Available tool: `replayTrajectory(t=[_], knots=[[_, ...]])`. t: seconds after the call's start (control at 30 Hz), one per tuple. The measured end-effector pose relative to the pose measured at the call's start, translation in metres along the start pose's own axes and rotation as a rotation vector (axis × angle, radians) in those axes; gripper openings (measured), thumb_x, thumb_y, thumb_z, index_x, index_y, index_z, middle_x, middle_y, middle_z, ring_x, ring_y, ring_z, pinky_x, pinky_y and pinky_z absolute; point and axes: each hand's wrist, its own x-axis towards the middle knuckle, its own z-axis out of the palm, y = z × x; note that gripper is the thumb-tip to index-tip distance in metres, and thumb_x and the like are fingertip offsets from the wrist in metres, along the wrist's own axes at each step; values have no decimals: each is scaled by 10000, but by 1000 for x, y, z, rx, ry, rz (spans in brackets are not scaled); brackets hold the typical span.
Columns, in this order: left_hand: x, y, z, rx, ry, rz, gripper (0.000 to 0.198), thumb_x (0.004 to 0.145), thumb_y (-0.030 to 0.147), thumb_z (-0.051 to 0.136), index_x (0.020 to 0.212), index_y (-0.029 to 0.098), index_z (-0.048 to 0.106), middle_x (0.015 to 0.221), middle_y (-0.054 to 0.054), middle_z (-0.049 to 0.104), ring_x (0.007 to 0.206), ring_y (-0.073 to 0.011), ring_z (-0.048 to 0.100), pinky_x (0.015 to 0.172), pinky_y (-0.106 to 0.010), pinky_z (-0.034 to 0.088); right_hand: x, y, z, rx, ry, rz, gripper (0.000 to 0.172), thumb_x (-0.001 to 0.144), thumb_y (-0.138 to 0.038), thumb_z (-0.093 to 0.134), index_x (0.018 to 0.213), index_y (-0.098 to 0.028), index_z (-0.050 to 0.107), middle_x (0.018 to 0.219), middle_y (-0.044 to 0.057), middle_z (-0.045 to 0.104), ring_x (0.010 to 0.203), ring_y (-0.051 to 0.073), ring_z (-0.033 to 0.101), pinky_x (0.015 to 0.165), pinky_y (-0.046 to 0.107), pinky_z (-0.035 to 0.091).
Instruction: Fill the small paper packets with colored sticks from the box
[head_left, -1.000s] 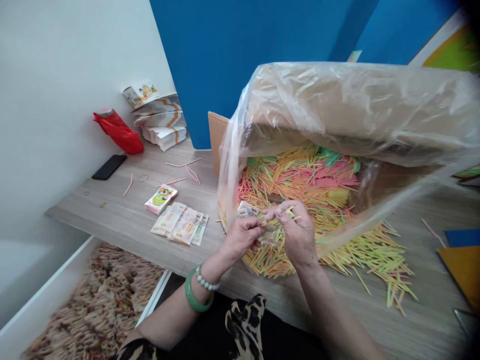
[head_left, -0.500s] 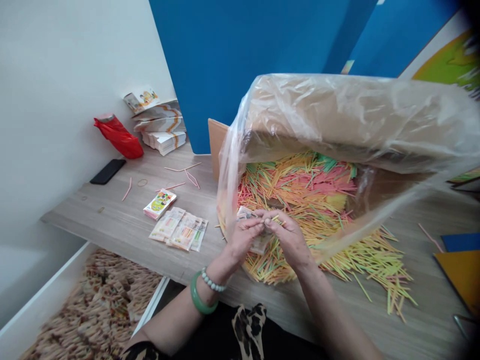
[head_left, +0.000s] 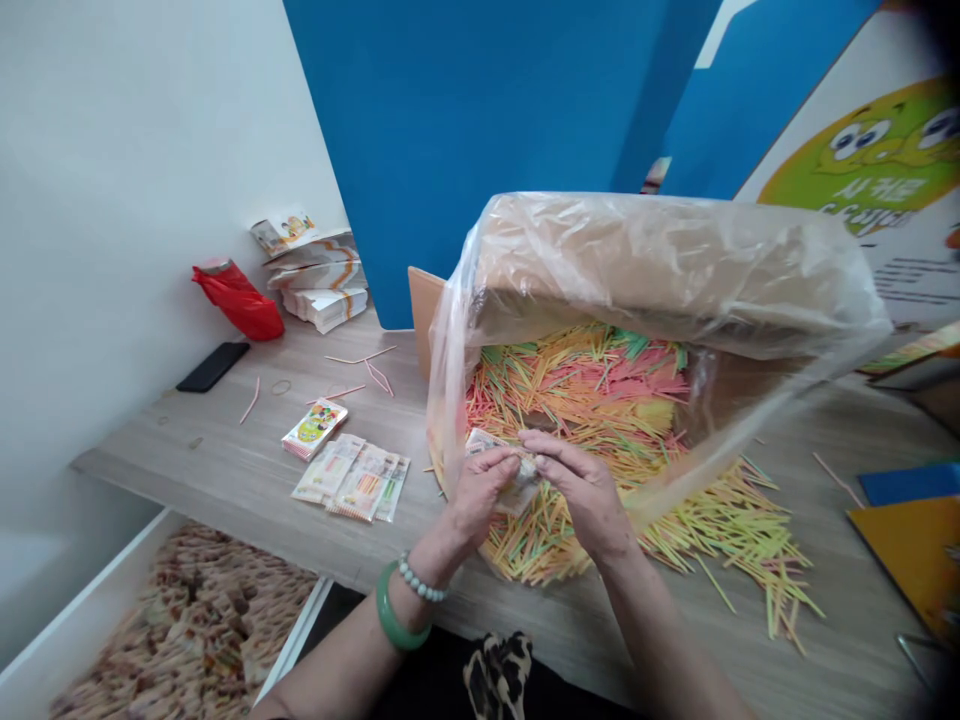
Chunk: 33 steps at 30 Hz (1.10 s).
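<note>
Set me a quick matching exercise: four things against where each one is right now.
1. Clear packet
2. Thin sticks
3. Black phone
4. Green bangle

A. On the table, near the wall
B. Around the left forearm
C. Between the left hand and right hand
D. Heaped in the plastic-lined box, spilling out

Pairs: 1-C, 2-D, 3-A, 4-B
</note>
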Motion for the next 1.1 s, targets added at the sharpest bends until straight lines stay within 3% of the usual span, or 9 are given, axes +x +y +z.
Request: replayTrajectory(t=[0.13,0.33,0.5,0.63,0.73,0.83,0.9,1.0,1.1], knots=[[-3,2,0,36,0,51,293,720,426,822,788,146,768,756,-23,645,686,-122,532,689,-263,431,-4,5,-2,-111,103,-34,263,832,-429,674,987,-233,754,1065,76,766,1024,253,685,965,424,510],[-12,11,4,40,-7,102,315,737,453,802,825,152,768,804,-34,657,753,-142,554,742,-277,442,-11,1,-3,-252,-38,-167,215,869,-425,633,856,-223,707,957,52,724,950,226,659,873,353,502],[-29,24,-4,74,-66,114,416,677,450,854,959,154,782,895,-46,682,830,-162,586,841,-317,457,-15,2,-2,-312,-25,-171,182,851,-389,679,754,-236,695,829,24,682,817,205,613,796,345,475],[-52,32,-17,158,-50,132,393,721,478,816,948,157,800,920,-73,721,883,-202,629,903,-359,476,-24,0,22,-262,-153,-191,170,850,-387,682,754,-249,705,872,39,697,861,231,628,828,370,475],[-71,37,-27,314,-7,201,333,810,484,732,902,175,815,909,-86,748,921,-234,649,934,-378,486,-36,-3,48,-281,-156,-218,184,857,-369,653,719,-249,673,798,32,671,799,222,613,765,353,469],[-84,46,-47,474,123,298,231,821,409,731,812,194,815,899,-88,744,957,-240,636,942,-363,479,-42,-2,65,-315,-241,-242,202,876,-338,596,701,-248,639,766,22,649,777,206,606,747,334,461],[-86,54,-70,488,230,342,199,799,379,742,757,193,803,948,-86,734,996,-234,622,951,-343,466,-41,4,64,-382,-291,-211,176,876,-317,556,737,-246,637,784,19,653,784,199,606,753,328,455],[-76,65,-111,494,364,315,250,782,417,728,817,178,792,972,-81,715,946,-218,612,879,-325,476,-30,16,49,-616,-167,-80,128,852,-296,522,796,-234,619,833,27,658,804,206,600,747,330,437],[-56,69,-151,617,519,338,262,758,425,724,719,166,724,765,-36,653,798,-189,567,788,-309,466,-15,29,40,-900,-48,28,169,880,-300,473,847,-219,618,958,70,677,920,239,610,788,347,430]])
